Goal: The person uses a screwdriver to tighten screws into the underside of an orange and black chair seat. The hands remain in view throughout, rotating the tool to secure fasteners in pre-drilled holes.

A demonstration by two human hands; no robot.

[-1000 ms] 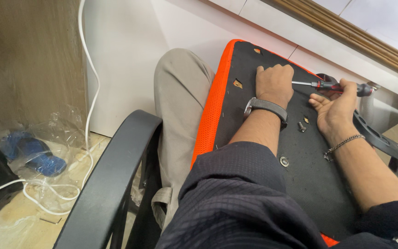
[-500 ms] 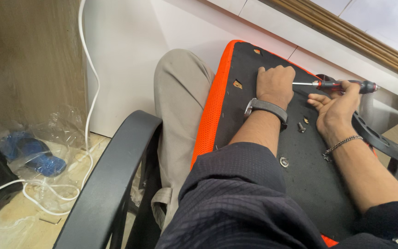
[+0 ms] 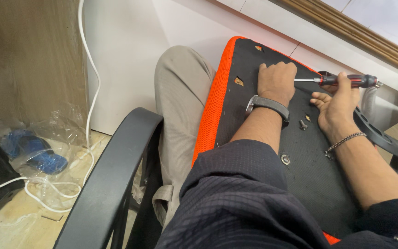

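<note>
Driving a screw into an upturned chair seat

Gripping a screwdriver [image 3: 342, 80], the right hand [image 3: 337, 103] has its fingers [image 3: 344, 85] clamped round the red and black handle, palm turned up. The thin metal shaft runs from those fingers leftward to the left hand [image 3: 277, 83]. That hand rests knuckles up on the black underside of the seat [image 3: 314, 180], its fingers curled together over the shaft's tip; whether they pinch anything beneath cannot be told, since the tip is hidden under them.

A dark watch [image 3: 268, 103] sits on the left wrist and a thin chain bracelet [image 3: 344, 140] on the right.

Just below the right fingers, between the two wrists, a loose screw [image 3: 303, 123] lies on the seat. Further down toward the body, a round washer [image 3: 285, 159] sits flat in the panel. Left of the left fingers is a small cut-out hole [image 3: 239, 81], and above them another at the seat's far edge.

An orange mesh rim [image 3: 210, 110] runs along the seat's left side, against a knee in beige trousers [image 3: 180, 92]. Beyond the right fingers a black armrest [image 3: 383, 140] curves away. A second black armrest [image 3: 111, 184] lies lower left, with a white cable [image 3: 90, 92] and a clear plastic bag [image 3: 33, 147] holding blue parts on the floor.
</note>
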